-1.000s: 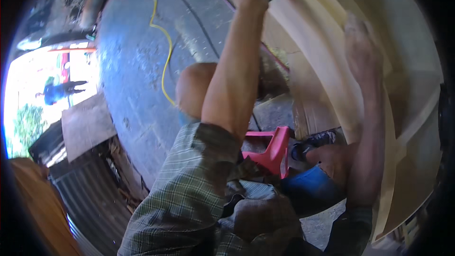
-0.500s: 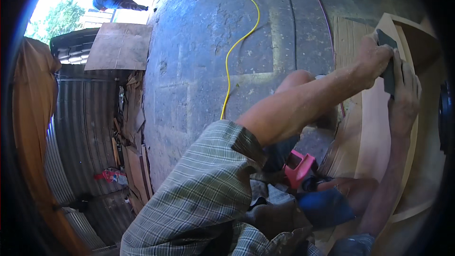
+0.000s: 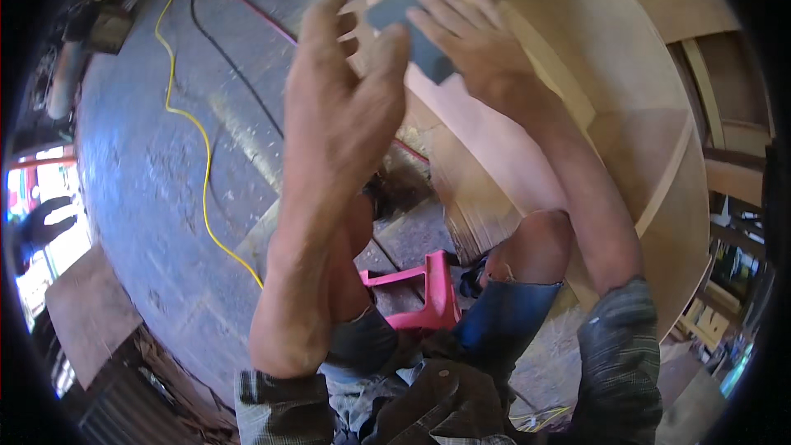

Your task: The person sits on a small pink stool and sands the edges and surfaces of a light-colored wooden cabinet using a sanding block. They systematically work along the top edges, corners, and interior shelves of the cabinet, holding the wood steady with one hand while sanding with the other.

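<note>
A dark grey sheet of sandpaper (image 3: 424, 53) lies against the pale face of a wooden cabinet (image 3: 519, 148). My right hand (image 3: 490, 45) holds it by its right side, with long fingers reaching over the edge and the thumb hidden. Left of the sheet, my left hand (image 3: 346, 91) is raised toward the camera, empty, its thumb and fingers apart. The thumb overlaps the sheet in the picture, but the hand seems clear of it.
A pink plastic stool (image 3: 441, 292) stands between my knees. Cardboard (image 3: 470, 198) lies beneath the cabinet. A yellow cable (image 3: 206, 173), a dark cable and a red hose cross the concrete floor at left. Timber pieces (image 3: 709, 321) are at far right.
The view has swung right, bringing the cabinet toward the middle. My left hand has come off the sandpaper and opened; my right hand stays on it.
</note>
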{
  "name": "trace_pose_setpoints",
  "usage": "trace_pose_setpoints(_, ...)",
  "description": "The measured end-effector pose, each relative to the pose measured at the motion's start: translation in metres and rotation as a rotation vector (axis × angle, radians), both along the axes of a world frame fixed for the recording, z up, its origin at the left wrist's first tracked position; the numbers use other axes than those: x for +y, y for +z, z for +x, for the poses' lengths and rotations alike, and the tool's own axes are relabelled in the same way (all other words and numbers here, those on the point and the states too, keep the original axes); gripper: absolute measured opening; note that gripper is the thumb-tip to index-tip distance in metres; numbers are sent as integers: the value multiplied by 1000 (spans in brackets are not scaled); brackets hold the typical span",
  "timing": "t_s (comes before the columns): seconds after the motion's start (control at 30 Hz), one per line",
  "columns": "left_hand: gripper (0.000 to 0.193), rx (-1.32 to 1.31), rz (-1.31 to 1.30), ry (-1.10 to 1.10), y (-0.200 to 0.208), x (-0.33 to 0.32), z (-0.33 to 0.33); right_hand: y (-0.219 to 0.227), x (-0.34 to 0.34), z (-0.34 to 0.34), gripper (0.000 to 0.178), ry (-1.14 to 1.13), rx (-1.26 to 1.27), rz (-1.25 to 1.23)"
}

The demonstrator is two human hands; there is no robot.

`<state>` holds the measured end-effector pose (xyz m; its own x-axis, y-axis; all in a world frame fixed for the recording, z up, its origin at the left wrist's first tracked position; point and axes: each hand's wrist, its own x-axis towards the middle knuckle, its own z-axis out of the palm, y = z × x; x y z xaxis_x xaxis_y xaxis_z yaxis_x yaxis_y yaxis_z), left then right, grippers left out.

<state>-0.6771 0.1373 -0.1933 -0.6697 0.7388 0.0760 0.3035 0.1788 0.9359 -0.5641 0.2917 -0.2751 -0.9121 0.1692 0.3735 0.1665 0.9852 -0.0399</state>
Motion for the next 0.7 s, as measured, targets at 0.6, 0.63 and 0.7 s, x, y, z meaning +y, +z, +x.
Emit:
trace_pose_setpoints(0.6, 54, 124, -79, 35, -3, -14, -13, -17, 13, -19, 68, -17, -26, -44)
trace_pose_setpoints(0.63, 55, 136, -69, -8, -4, -9, -8, -14, 21, -40, 58, -12, 84, 37)
trace_pose_setpoints(0.7, 55, 173, -72, -59, -9, -6, 1, -9, 26, -71, 43, 31, 316, 179)
